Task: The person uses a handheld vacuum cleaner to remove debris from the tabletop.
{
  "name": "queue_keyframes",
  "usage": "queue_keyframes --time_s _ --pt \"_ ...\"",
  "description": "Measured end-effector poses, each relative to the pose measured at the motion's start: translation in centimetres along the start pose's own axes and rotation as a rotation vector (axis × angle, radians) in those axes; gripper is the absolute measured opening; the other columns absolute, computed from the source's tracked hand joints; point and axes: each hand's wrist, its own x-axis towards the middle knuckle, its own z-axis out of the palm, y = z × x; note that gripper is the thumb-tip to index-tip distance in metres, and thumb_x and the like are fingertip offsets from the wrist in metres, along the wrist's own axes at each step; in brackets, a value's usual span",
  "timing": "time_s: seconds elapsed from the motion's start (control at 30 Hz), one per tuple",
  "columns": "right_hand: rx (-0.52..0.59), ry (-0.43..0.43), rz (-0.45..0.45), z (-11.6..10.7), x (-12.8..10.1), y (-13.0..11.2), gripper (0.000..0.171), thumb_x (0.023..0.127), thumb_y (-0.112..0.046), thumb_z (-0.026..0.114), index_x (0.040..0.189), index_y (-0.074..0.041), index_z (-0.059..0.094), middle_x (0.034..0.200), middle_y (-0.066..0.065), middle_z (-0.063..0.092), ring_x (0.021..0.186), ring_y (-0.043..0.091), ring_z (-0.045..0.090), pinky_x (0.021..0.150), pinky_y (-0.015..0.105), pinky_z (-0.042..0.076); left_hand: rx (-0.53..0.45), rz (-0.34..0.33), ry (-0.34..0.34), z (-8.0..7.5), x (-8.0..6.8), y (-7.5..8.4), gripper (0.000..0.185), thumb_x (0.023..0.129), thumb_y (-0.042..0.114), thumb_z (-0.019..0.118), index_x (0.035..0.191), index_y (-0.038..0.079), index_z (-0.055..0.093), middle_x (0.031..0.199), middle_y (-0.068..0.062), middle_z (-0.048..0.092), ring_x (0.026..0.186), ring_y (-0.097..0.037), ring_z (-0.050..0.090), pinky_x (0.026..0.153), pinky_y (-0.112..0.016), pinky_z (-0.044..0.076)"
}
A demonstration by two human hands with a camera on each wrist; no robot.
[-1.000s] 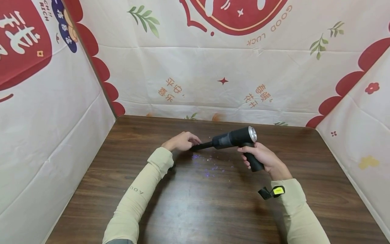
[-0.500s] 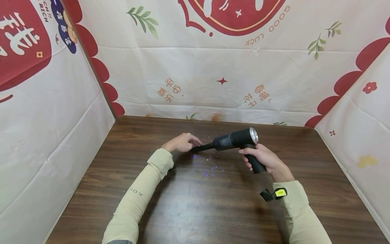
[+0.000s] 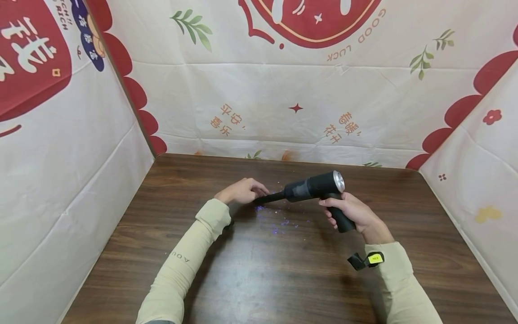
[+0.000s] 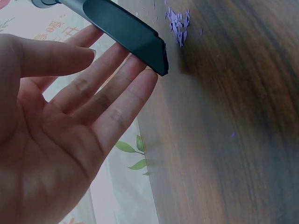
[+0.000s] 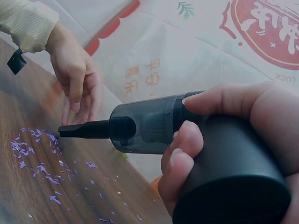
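My right hand [image 3: 356,211] grips the handle of a black handheld vacuum cleaner [image 3: 313,186], fingers curled round it in the right wrist view. Its clear dust cup [image 5: 145,123] faces left, and the flat black nozzle [image 4: 135,39] slants down close to the tabletop. My left hand [image 3: 243,191] is by the nozzle's tip; in the left wrist view its fingers [image 4: 114,114] extend behind the nozzle, and the thumb is apart from it. Whether the fingertips touch the nozzle I cannot tell for sure. Purple paper-like scraps [image 5: 35,149] lie scattered below the nozzle, with a denser heap [image 4: 178,25] near its tip.
The brown wood-grain table [image 3: 259,279] runs to a printed white cloth [image 3: 259,90] at the back, with cloth also on both sides. A black strap with a yellow label [image 3: 374,258] is on the right sleeve.
The vacuum cleaner and my right hand have shifted slightly right and toward the near side. My left hand has barely moved, and the scraps look much the same.
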Motion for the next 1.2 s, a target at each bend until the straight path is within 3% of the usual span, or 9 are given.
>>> queue_keyframes --time_s 0.2,0.9,1.2 --pt "0.003 0.001 0.006 0.04 -0.22 0.19 0.016 0.098 -0.021 0.063 0.099 -0.006 0.056 0.069 0.0 0.054 0.054 0.013 0.056 0.051 0.026 0.051 0.003 0.0 -0.001 0.2 -0.21 0.07 0.047 0.085 -0.009 0.048 0.118 0.013 0.072 0.107 -0.005 0.074 0.102 -0.018 0.068 0.085 -0.029 0.053" --pt "0.013 -0.013 0.0 0.16 -0.86 0.57 0.017 0.098 -0.02 0.062 0.102 -0.005 0.055 0.069 -0.001 0.055 0.054 0.011 0.056 0.052 0.025 0.052 0.029 0.013 -0.022 0.6 -0.43 0.03 0.039 0.089 -0.006 0.053 0.115 0.015 0.074 0.105 -0.002 0.074 0.098 -0.012 0.067 0.075 -0.024 0.051" --pt "0.006 -0.016 0.0 0.2 -1.03 0.81 0.016 0.098 -0.02 0.062 0.101 -0.006 0.056 0.069 -0.001 0.055 0.054 0.011 0.056 0.052 0.025 0.051 0.048 0.023 -0.032 0.77 -0.57 0.14 0.04 0.088 -0.005 0.053 0.116 0.014 0.074 0.105 -0.002 0.074 0.098 -0.012 0.067 0.078 -0.024 0.052"
